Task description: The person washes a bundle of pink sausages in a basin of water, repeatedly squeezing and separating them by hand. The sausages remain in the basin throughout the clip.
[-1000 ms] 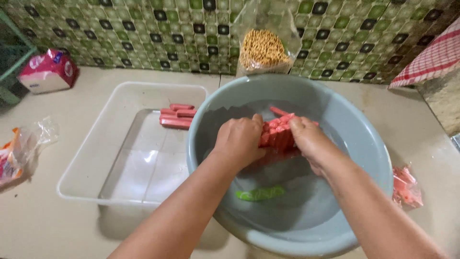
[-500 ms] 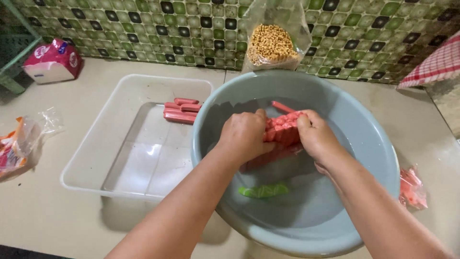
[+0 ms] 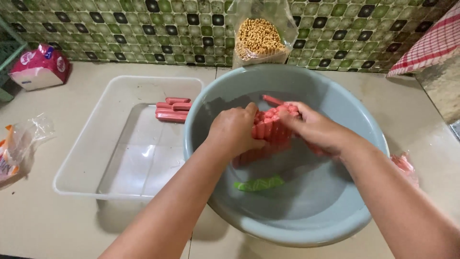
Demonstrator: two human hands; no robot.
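on the beige counter (image 3: 57, 225), left hand (image 3: 235, 132) and right hand (image 3: 314, 129) each grip closed on the pink sausages (image 3: 270, 128) inside the grey basin (image 3: 297, 230).

From my remote seat I see a clear plastic tray (image 3: 81, 158) on the left, a pink tissue pack (image 3: 40, 67) far left, a bag of yellow beans (image 3: 261, 36) against the far tiled wall (image 3: 124, 29), and a red checked cloth (image 3: 429, 45) far right.

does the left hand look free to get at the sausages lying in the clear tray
Probably not straight away: the left hand is clasped with the right hand on the bundle of sausages in the basin. The path to the tray's loose sausages looks unobstructed, though.
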